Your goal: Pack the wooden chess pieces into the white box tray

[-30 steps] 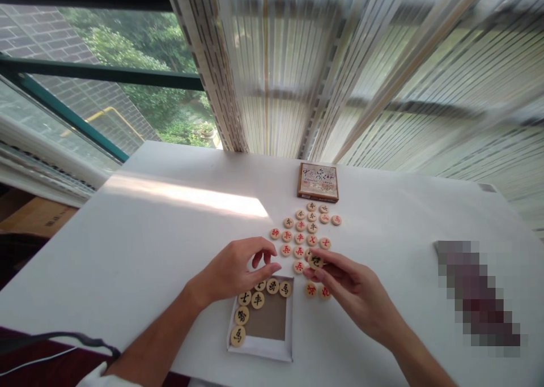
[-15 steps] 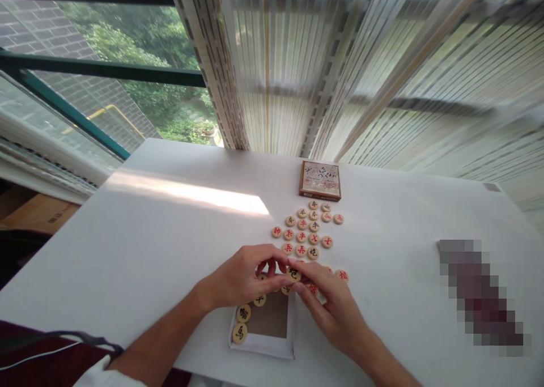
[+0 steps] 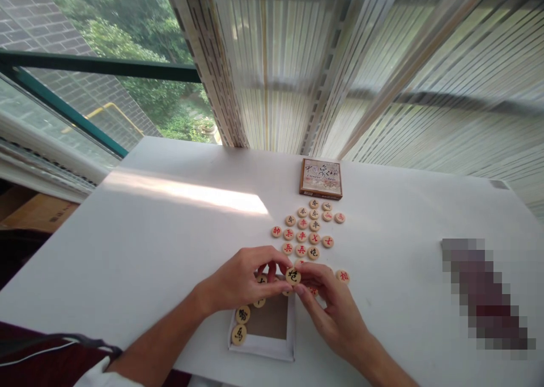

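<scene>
A round wooden Chinese chess piece [image 3: 293, 276] with a black character is held upright, its face toward me. My left hand [image 3: 244, 276] pinches its left side with thumb and fingertips. From the right, the thumb and fingers of my right hand [image 3: 334, 305] grip the same piece. Below it lies an open white box tray [image 3: 272, 348], with black-marked pieces such as a horse piece [image 3: 238, 335] along its left side and far end. My hands hide part of the tray's far end. Beyond my fingers, several red and black pieces [image 3: 301, 237] lie face up on the table.
The white table [image 3: 178, 251] stands against a window with striped curtains [image 3: 289, 64]. A boxed Chinese chess lid [image 3: 321, 178] lies behind the loose pieces. On the right is a blurred-out dark object [image 3: 487, 296]. A cardboard box [image 3: 40, 217] sits beyond the left edge.
The held piece has tilted so its face shows more fully toward me. My right fingers have drawn back slightly and curled more at its edge. The pieces in the tray look unmoved.
</scene>
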`<act>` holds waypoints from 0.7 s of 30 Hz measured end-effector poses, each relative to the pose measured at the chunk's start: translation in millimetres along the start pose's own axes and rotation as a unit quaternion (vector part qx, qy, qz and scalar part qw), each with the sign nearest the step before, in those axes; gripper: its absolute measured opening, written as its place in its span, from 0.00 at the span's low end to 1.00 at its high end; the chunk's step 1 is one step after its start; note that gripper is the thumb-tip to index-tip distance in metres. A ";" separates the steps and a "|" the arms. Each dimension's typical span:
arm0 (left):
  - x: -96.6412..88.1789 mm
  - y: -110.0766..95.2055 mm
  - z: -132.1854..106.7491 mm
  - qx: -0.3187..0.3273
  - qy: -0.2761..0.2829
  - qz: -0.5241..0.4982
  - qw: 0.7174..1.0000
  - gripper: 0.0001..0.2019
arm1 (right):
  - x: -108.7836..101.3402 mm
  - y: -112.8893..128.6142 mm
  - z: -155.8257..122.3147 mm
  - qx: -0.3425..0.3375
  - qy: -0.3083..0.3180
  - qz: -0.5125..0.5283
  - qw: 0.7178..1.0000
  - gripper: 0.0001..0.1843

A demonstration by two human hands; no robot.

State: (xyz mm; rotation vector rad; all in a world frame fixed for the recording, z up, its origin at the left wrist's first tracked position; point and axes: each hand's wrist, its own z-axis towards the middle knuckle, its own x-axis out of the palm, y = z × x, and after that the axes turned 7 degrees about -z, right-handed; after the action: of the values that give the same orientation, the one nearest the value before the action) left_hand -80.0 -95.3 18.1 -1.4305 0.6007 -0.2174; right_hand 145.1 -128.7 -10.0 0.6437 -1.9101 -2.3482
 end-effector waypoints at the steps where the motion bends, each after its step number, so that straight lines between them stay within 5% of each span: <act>1: 0.1 0.6 0.0 0.002 0.000 0.000 1.000 0.14 | -0.5 0.2 0.2 0.001 0.001 -0.002 1.000 0.16; 21: 2.3 3.5 1.0 0.029 -0.010 0.003 1.000 0.13 | -0.3 4.8 1.9 0.041 -0.020 0.009 0.999 0.11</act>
State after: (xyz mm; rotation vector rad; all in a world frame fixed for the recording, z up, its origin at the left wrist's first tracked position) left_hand -78.2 -95.1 14.2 -1.3741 0.5778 -0.2124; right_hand 143.7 -128.0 -5.1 0.5856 -2.0285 -2.3001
